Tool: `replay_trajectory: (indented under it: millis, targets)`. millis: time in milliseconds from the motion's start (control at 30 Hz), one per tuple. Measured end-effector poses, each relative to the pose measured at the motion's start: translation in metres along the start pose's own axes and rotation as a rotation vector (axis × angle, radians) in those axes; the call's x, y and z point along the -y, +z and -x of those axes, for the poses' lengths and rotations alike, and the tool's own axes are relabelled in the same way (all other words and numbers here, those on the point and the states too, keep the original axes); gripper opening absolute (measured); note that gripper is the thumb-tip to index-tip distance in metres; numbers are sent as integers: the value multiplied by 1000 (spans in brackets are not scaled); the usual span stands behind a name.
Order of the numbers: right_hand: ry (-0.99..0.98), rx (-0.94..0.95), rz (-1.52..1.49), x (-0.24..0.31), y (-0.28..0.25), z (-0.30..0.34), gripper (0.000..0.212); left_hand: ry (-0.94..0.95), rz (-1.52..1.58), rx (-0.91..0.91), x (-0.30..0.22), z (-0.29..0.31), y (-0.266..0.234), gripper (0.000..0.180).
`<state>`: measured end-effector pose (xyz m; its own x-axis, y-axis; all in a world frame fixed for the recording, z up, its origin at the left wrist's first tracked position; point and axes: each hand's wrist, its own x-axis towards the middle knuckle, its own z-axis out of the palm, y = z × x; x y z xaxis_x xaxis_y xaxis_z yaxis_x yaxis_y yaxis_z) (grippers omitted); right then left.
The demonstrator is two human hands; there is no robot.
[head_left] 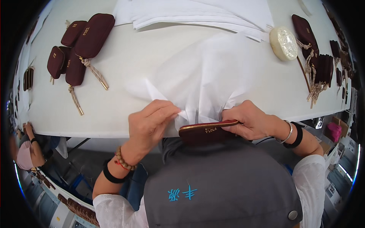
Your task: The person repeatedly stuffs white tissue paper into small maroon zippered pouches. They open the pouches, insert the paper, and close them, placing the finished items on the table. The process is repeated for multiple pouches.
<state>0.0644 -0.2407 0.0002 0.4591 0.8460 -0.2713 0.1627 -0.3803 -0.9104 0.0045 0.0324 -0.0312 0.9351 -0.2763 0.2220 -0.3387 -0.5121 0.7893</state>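
My right hand [249, 118]'s got the pouch [194, 136] by its right end, lengthwise left-right; left hand [149, 119]'s pinching paper [205, 72] just beyond.

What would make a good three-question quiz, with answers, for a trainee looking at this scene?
1. What does the left hand pinch?
2. True or false: the right hand holds a maroon pouch.
3. Where does the cream disc lie? A) on the apron; B) on the right part of the table; C) in the left hand.

Key: 1. a thin white sheet; 2. true; 3. B.
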Motion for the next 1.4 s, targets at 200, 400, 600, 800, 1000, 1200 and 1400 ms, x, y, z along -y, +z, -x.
replay_trajectory:
  millis: [200,400,600,800,1000,1200,1400]
  targets:
    - [-48,-121,10,-9,12,3,12,-308,369,40,-23,6,-7,10]
    - [-38,-89,54,-5,18,-4,14,189,-6,-27,-15,-8,-3,15]
    - [43,-118,77,-5,19,-3,15,81,336,74,-9,-4,-8,14]
    - [-15,-26,-15,-2,19,-3,11,-311,414,525,-20,-2,-1,17]
    - [-283,52,471,2,-16,-2,17,-348,369,633,-24,-11,-7,14]
    - [-499,150,866,-13,-28,-19,13,-292,285,640,-27,-19,-5,17]
    - [210,528,-127,9,-37,-31,16,-312,338,611,-17,-7,-2,21]
